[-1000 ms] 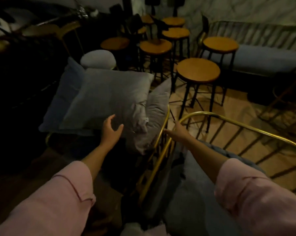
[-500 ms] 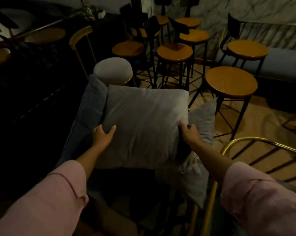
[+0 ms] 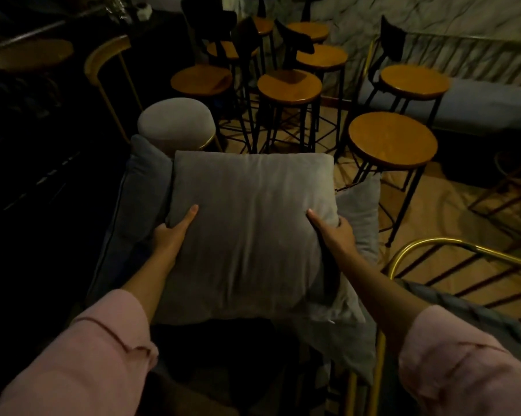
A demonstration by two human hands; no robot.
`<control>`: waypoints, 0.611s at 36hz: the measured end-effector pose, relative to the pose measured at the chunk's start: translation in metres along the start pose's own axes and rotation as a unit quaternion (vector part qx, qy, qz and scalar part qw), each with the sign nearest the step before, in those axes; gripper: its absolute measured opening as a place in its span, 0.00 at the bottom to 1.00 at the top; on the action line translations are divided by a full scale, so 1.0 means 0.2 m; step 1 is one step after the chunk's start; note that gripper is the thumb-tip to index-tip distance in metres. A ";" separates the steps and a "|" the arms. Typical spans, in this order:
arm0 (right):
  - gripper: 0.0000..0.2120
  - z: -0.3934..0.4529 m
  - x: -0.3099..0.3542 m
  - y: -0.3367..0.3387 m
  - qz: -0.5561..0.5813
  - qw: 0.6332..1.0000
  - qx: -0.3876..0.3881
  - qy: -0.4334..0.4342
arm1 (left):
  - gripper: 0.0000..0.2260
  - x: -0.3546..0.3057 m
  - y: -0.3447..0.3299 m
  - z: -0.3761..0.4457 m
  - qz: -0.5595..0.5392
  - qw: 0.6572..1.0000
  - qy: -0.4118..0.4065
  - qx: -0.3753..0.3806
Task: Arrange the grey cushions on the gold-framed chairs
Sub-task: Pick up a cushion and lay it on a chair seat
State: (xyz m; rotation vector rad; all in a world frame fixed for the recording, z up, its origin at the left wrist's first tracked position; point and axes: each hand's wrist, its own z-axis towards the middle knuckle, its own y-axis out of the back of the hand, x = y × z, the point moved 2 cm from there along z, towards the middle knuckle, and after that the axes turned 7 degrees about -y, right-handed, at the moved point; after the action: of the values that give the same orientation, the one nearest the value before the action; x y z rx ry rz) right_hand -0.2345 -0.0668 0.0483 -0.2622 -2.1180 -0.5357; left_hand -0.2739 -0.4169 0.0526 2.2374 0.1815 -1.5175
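A square grey cushion (image 3: 250, 223) fills the middle of the head view, held from both sides. My left hand (image 3: 172, 235) grips its left edge with the thumb on top. On the right edge my right hand (image 3: 332, 232) does the same. Under it lies a second grey cushion (image 3: 358, 205), sticking out to the right. A darker blue-grey seat cushion (image 3: 142, 187) lies to the left beneath them. The curved gold frame of a chair (image 3: 451, 247) shows at the lower right, with a grey seat pad (image 3: 469, 310) inside it.
Several round wooden stools on black legs crowd the floor ahead, the nearest stool (image 3: 392, 139) at the right. A round grey padded stool with a gold rim (image 3: 175, 121) stands just behind the cushions. A long grey bench (image 3: 478, 106) runs along the far right wall. The left side is dark.
Both hands have closed on the top grey cushion's sides and it has come closer and squarer to me. The gold chair frame has slid to the lower right of view.
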 end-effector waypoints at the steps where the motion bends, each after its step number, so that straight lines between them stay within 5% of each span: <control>1: 0.49 -0.03 0.01 0.02 0.009 1.000 -0.007 0.009 | 0.57 -0.01 0.00 -0.03 -0.005 1.000 -0.007 -0.008; 8: 0.48 -0.13 0.07 0.30 0.067 0.995 -0.023 0.076 | 0.31 -0.29 -0.11 -0.25 -0.033 0.993 -0.113 -0.015; 14: 0.32 -0.19 0.16 0.77 0.149 0.981 -0.019 0.118 | 0.28 -0.67 -0.38 -0.53 -0.066 0.979 -0.183 0.066; 22: 0.46 -0.25 0.06 1.67 0.178 0.974 -0.083 0.114 | 0.21 -0.81 -0.99 -1.08 -0.069 0.962 -0.209 0.163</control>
State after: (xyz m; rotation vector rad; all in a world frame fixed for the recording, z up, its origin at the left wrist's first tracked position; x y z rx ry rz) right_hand -0.0782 0.2044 0.1760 -0.6329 -1.7535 -0.5026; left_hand -0.2204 -0.1267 0.2127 2.1059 -0.0484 -2.1924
